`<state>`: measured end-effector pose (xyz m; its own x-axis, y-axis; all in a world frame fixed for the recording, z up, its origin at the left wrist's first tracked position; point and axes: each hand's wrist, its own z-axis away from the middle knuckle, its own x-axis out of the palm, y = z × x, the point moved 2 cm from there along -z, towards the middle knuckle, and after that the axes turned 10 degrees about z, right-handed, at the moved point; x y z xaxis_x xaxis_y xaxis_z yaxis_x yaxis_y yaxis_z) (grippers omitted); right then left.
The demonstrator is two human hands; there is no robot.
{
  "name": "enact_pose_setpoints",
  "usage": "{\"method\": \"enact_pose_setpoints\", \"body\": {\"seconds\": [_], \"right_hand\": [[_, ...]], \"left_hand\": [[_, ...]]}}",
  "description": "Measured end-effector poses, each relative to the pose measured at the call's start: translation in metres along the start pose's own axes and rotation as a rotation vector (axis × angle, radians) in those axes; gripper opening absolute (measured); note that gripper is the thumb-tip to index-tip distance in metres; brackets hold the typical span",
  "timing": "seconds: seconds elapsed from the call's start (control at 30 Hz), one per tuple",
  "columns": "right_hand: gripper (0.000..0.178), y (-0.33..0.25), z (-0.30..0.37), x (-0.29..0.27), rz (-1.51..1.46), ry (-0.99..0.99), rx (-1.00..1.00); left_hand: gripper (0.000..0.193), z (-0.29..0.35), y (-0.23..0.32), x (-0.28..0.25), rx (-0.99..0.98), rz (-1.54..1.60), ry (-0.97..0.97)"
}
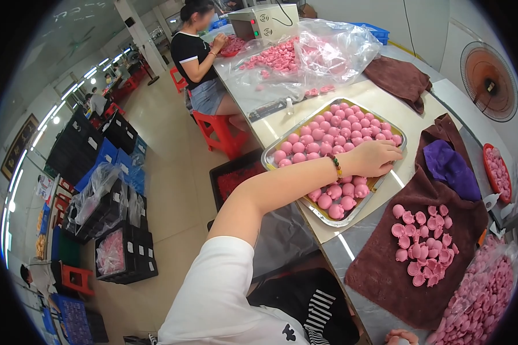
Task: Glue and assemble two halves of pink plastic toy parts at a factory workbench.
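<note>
My left arm reaches across a metal tray (335, 223) of round pink pieces (328, 133). At the tray's right edge, my left hand (379, 158) curls its fingers downward; what they hold, if anything, is hidden beneath them. Only a small part of my right hand (402, 336) shows at the lower edge, with its fingers bent around something whitish that I cannot make out. Between that hand and the tray lies a brown towel (380, 282), with a pile of pink half shells and some rounded pieces (429, 247) on it.
A clear bag (477, 293) of pink parts lies at the right. Beyond it are a purple cloth (449, 169), a red basket (492, 172) and a fan (489, 81). Across the table, a co-worker (195, 63) handles pink parts beside a machine (265, 22). Black crates (126, 253) stand left.
</note>
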<state>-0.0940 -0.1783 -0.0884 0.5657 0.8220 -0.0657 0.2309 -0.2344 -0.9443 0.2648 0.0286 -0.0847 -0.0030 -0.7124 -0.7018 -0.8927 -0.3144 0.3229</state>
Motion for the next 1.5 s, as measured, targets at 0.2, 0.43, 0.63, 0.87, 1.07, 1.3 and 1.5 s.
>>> {"method": "enact_pose_setpoints", "body": {"seconds": [0.2,0.43,0.63,0.87,1.07,1.3,1.5], "right_hand": [[0.023,0.003,0.0,-0.003,-0.009,-0.025,0.004],[0.023,0.004,0.002,-0.004,-0.023,-0.004,0.026],[0.024,0.002,0.001,-0.002,-0.011,-0.016,0.011],[0.022,-0.004,0.0,0.0,0.01,-0.003,0.02],[0.022,0.003,-0.001,0.0,0.007,-0.009,0.026],[0.022,0.002,0.0,-0.003,-0.024,-0.016,0.028],[0.024,0.003,-0.001,-0.003,-0.01,-0.016,0.043]], "left_hand": [[0.011,0.0,0.0,0.0,-0.079,-0.03,0.095],[0.034,0.006,-0.006,0.0,-0.164,-0.172,0.07],[0.047,0.011,-0.01,0.005,-0.214,-0.293,-0.096],[0.05,0.015,-0.019,0.004,-0.211,-0.252,-0.191],[0.061,0.012,-0.015,-0.005,-0.335,-0.297,-0.327],[0.065,0.012,-0.063,-0.047,-0.53,-0.429,-0.18],[0.068,0.031,-0.08,-0.043,-0.645,-0.367,-0.228]]}}
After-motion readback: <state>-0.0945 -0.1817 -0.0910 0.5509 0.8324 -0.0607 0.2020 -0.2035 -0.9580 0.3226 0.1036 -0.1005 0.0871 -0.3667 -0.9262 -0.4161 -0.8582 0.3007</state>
